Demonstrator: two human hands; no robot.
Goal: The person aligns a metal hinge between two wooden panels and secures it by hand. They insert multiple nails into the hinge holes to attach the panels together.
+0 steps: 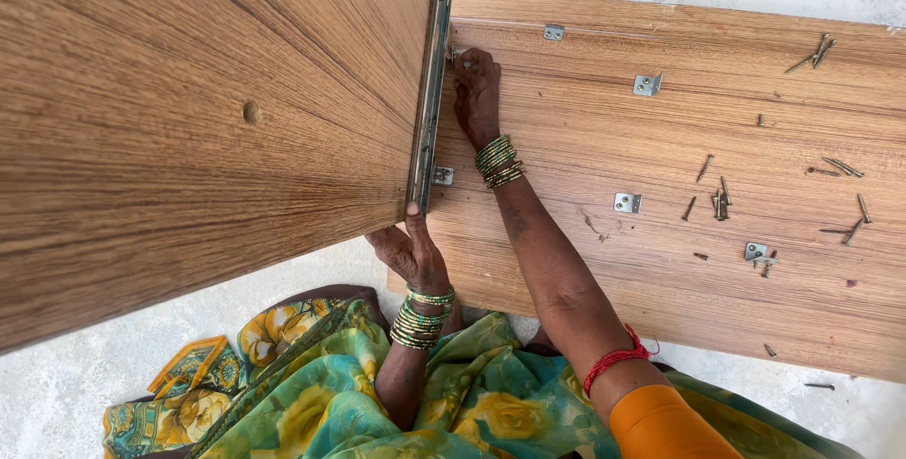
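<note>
While left hand [412, 250] pinches rail [427, 100] end under upright panel [189, 119] | right hand [477, 91] fingers clenched on bracket [454, 56] at rail top | risk: loose grip, panel tips onto loose screws [719, 202] beyond the right hand

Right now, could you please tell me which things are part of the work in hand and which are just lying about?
In hand:
upright brown wood-grain panel
grey metal drawer slide
flat wooden board
left hand
right hand

Lying about:
loose dark screws
small silver corner brackets
</note>
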